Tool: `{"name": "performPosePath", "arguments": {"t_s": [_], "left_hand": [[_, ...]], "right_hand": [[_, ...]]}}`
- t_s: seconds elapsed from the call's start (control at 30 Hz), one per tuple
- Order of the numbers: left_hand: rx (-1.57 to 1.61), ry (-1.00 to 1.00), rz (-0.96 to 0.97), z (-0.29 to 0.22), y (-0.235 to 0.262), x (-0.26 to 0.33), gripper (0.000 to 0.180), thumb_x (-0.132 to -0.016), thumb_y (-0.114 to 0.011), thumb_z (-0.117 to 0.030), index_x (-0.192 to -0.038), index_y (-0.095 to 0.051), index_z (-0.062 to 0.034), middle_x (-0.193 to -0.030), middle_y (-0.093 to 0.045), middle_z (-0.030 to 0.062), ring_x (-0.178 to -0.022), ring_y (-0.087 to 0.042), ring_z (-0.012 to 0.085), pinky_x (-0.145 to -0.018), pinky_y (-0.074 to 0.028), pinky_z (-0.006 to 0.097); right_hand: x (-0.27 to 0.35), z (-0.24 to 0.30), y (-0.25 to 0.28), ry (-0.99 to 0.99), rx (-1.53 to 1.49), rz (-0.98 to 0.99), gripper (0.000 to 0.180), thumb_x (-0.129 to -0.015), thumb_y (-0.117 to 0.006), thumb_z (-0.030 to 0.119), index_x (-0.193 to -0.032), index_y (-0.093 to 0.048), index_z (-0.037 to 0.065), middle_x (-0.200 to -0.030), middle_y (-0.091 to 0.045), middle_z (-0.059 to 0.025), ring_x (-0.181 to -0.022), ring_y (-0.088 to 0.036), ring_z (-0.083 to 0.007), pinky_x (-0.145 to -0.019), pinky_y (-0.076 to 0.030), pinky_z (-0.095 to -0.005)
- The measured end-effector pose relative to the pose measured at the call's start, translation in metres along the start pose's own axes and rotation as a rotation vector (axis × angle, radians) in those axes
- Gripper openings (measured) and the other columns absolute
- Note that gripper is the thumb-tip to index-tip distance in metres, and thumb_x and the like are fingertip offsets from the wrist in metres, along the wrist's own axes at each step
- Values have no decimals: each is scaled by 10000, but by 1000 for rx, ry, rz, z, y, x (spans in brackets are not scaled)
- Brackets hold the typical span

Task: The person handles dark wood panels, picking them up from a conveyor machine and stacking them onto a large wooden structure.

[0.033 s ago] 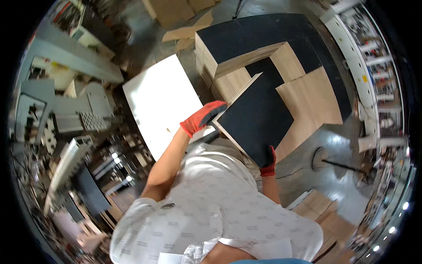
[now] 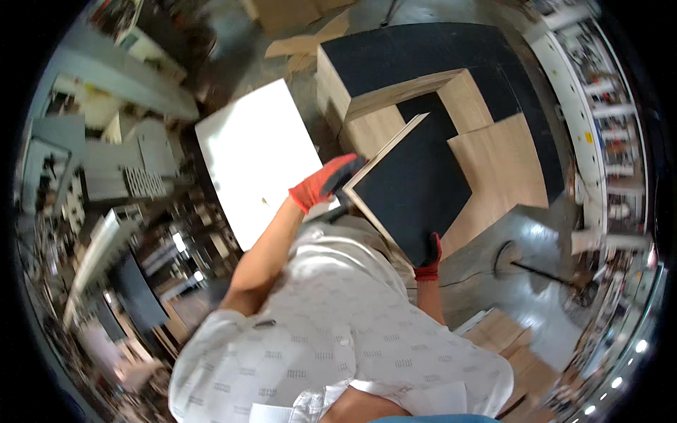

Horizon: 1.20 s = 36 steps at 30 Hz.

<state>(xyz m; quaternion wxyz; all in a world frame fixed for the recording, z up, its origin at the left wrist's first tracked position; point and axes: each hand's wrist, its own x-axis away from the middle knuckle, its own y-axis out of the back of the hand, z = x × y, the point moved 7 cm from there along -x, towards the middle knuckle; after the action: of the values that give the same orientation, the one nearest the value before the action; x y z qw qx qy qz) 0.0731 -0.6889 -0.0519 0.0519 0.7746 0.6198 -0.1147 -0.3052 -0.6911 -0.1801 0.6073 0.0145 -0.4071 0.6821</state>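
Observation:
A black-faced board [image 2: 412,190] with pale edges lies tilted in front of me, overlapping a wood-grain cabinet [image 2: 501,162]. A pale double line along its left side looks like a thick edge or a second board beneath. My right hand [image 2: 429,259], in a red and black glove, grips the board's near corner, its thumb on the black face. My left hand [image 2: 326,182], gloved alike, is at the board's left edge with its fingers stretched out along it. Whether those fingertips press on the edge is hard to see.
A white panel [image 2: 257,155] lies to my left. The black-topped cabinet has an open compartment [image 2: 423,106] beyond the board. Cardboard [image 2: 310,42] lies on the floor at the far side. A round-based stand [image 2: 506,259] and wood-coloured sheets [image 2: 504,338] are at the right.
My left hand has shifted slightly off the board's left corner, and its fingers look a little straighter. The right hand keeps its grip. The whole view has shifted slightly.

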Motion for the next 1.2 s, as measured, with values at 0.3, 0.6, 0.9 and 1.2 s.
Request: {"name": "performPosePath", "arguments": {"t_s": [0.3,0.6,0.9,1.2], "left_hand": [[-660,-209,-70,-19,6,-128,619,-802,-564,48,-1376,-443,-152,-1284,-499,107,-1168,-495,276,-1027,-386,355],[-250,255,-133,-35,9,-117,752,-732,-603,120,-1410,-391,-127,-1259,-550,109,-1118,-552,247,-995,-454,359],[-322,-202,-117,-70,23,12,493,-818,-531,-49,-1309,-516,-81,-1321,-486,168,-1219,-474,322,-1037,-362,421],[83,82,-851,-53,42,152,291,-897,-528,-122,-1147,-597,10,-1201,-582,164,-1134,-550,279,-988,-433,378]], "right_hand": [[-74,162,-91,64,94,42,392,-916,-545,312,-1184,-591,31,-1228,-581,-142,-1079,-575,-294,-938,-481,-432],[-58,165,-130,-50,285,36,478,-905,-537,318,-1302,-514,53,-1310,-529,-146,-1135,-551,-331,-945,-480,-444],[-46,124,-125,-22,218,200,404,-958,-474,268,-1255,-555,6,-1307,-528,-171,-1172,-524,-307,-1004,-441,-430],[-53,36,-250,230,538,567,497,-929,-523,386,-1248,-559,7,-1334,-506,-136,-1180,-515,-266,-1027,-391,-388]]}}
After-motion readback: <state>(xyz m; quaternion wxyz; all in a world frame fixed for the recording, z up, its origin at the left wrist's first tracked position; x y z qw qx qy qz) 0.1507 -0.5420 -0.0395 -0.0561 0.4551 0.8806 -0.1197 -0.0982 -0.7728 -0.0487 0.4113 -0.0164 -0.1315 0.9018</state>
